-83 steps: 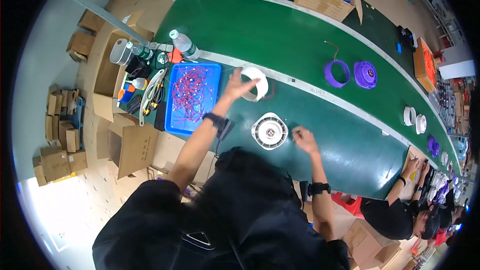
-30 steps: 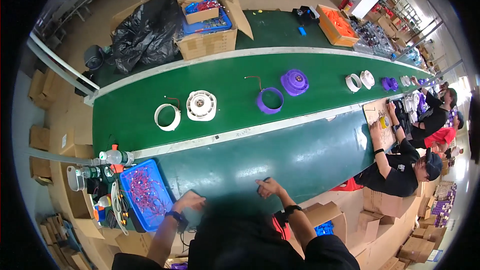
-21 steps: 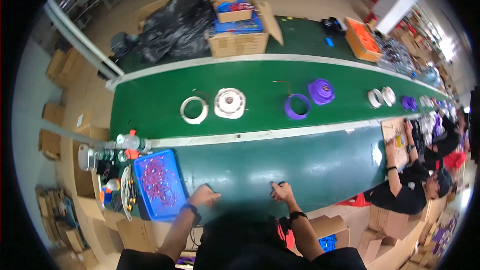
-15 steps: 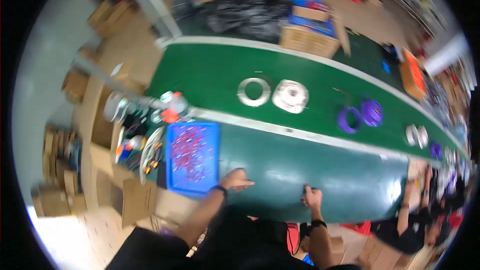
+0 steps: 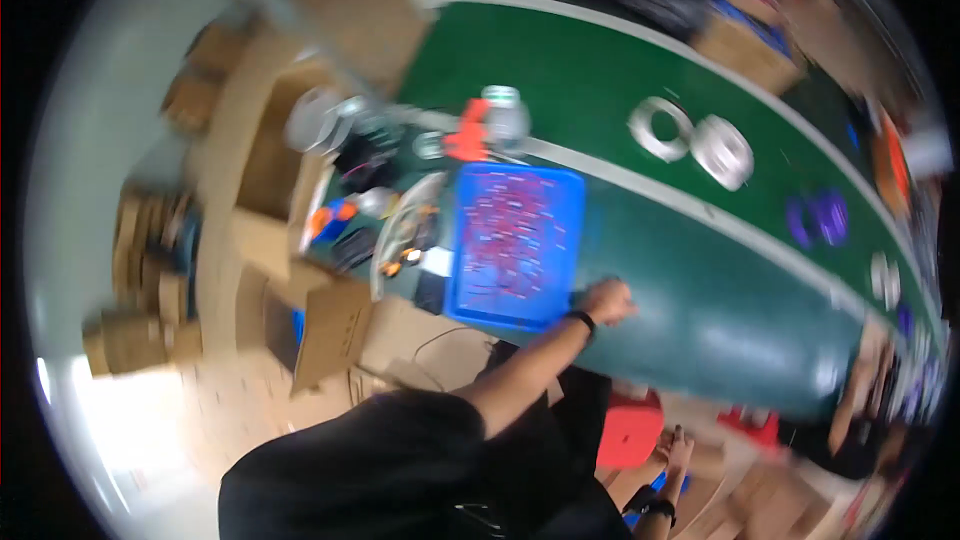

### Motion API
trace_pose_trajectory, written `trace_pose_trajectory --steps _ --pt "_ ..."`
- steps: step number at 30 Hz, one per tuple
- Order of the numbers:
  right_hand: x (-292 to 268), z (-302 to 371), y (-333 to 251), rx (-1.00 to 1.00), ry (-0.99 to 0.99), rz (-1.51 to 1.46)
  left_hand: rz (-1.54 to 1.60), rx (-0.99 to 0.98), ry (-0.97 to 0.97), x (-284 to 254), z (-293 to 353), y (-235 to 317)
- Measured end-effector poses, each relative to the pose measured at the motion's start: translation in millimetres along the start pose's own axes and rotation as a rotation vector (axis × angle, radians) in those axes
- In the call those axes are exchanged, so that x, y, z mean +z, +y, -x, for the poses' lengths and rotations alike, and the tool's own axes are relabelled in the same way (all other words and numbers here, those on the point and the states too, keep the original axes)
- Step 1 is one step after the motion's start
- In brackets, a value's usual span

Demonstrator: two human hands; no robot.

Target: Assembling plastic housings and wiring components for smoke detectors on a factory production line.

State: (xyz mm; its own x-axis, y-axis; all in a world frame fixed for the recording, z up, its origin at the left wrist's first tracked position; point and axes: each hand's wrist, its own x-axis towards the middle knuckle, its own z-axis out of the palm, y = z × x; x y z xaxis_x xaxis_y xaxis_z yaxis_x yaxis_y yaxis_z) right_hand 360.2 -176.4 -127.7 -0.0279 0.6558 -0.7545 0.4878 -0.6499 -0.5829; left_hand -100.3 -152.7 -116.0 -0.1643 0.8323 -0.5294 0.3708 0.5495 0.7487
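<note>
My left hand [image 5: 608, 302] is on the green work surface [image 5: 720, 310], just right of a blue tray [image 5: 518, 318]. Its fingers look curled in, and nothing shows in them. Many small thin red and whitish pieces [image 5: 508, 230] lie scattered across the tray; blur hides their kind. Beyond the table's near edge, my right hand [image 5: 680, 452] hangs low beside a red stool [image 5: 632, 430]. That hand is closed, with a small dark tip at its fingers that I cannot make out. Both wrists carry dark bands.
Left of the tray lie cables [image 5: 400, 230], an orange-and-blue item [image 5: 330, 220] and clear containers [image 5: 318, 120]. White rings [image 5: 660, 128] and purple spools [image 5: 830, 218] stand on the far green strip. An open carton [image 5: 335, 330] sits at left. Another person's arm [image 5: 855, 380] reaches in at right.
The view has swung left, so the table and tray appear farther right. My right hand has come off the table to below its near edge. My left hand remains beside the tray.
</note>
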Motion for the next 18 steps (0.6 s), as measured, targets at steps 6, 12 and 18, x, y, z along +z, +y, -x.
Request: trace_pose_trajectory --steps 6,12,18 --pt "40 128 133 0.203 0.43 -0.111 -0.033 0.028 -0.04 14 -34 -17" --pt "143 263 315 0.634 0.903 -0.4 0.123 -0.002 -0.362 32 -35 -16" --pt "307 376 425 1.126 1.086 -0.871 -0.304 0.002 -0.451 37 -47 -4"
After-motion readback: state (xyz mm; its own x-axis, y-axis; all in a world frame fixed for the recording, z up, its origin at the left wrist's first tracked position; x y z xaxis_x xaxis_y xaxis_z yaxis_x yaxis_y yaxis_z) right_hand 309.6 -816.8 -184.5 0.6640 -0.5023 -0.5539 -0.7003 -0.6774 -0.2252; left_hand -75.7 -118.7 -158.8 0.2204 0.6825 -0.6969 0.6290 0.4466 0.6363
